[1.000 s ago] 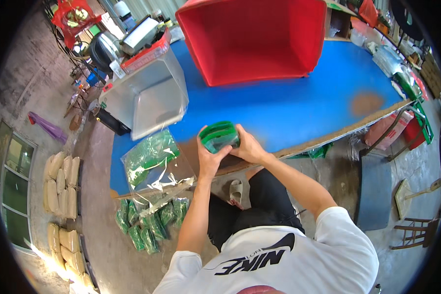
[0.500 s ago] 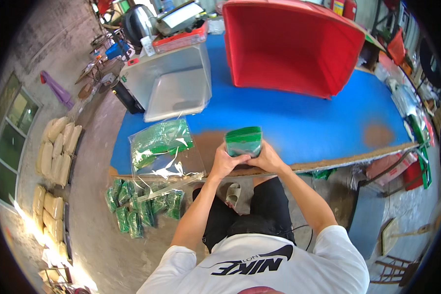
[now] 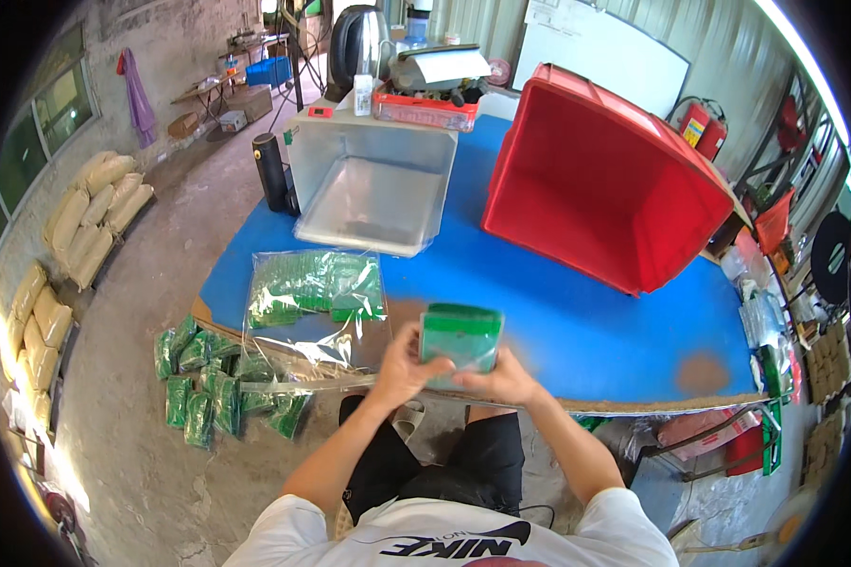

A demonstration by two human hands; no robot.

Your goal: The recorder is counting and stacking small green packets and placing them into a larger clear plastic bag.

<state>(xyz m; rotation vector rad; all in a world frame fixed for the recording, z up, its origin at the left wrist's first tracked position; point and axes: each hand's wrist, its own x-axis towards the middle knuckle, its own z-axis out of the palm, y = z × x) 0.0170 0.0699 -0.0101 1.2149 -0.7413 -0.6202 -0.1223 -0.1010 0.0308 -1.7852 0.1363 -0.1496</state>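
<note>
Both my hands hold a stack of small clear plastic bags with green top bands (image 3: 460,342) above the near edge of the blue table (image 3: 558,331). My left hand (image 3: 405,371) is closed on the stack's left side, thumb across the lower front. From the right, my right hand (image 3: 505,378) grips the lower corner, its thumb also at the front. Left of my hands lies a large clear plastic bag (image 3: 318,293) with similar green-banded bags inside; its open end hangs over the table edge.
Beyond the large bag, a translucent bin (image 3: 373,203) lies on its side, a red tray (image 3: 425,111) on top and a black bottle (image 3: 270,172) beside it. A large red crate (image 3: 577,198) lies tipped at the back right. Several green packs (image 3: 213,387) lie on the floor left.
My view has tilted up and shifted, so the table and crate appear lower. Both hands still hold the stack, which now shows its front face more squarely.
</note>
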